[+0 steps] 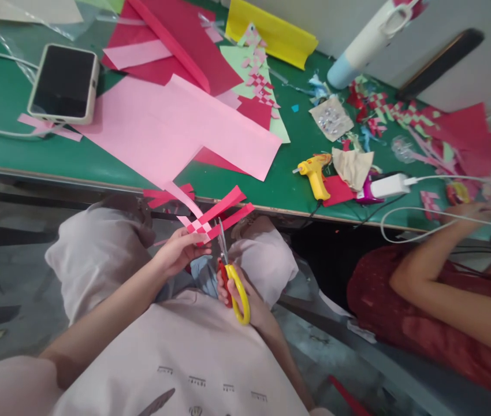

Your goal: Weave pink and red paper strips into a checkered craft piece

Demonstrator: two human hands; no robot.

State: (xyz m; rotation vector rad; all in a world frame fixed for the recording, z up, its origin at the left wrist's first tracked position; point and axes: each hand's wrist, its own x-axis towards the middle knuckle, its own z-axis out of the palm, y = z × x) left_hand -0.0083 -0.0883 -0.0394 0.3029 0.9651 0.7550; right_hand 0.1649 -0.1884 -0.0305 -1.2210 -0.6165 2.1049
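Over my lap, my left hand (185, 249) pinches a woven piece of pink and red paper strips (200, 229), with loose strip ends spreading up and to the right. My right hand (239, 289) grips scissors (237, 293) with one yellow and one red handle. Their blades point up, slightly parted, at the lower red strip. Another group of red strips (165, 197) lies at the table edge, just beyond my left hand. Large pink paper (176, 127) covers the green table (119, 164) in front.
A white-framed phone-like device (64, 84) lies at the left. A yellow glue gun (316, 176), gem packet (332, 118), white-blue bottle (362, 43) and woven garlands stand or lie toward the right. Another person's arm (427, 254) reaches onto the table at the right.
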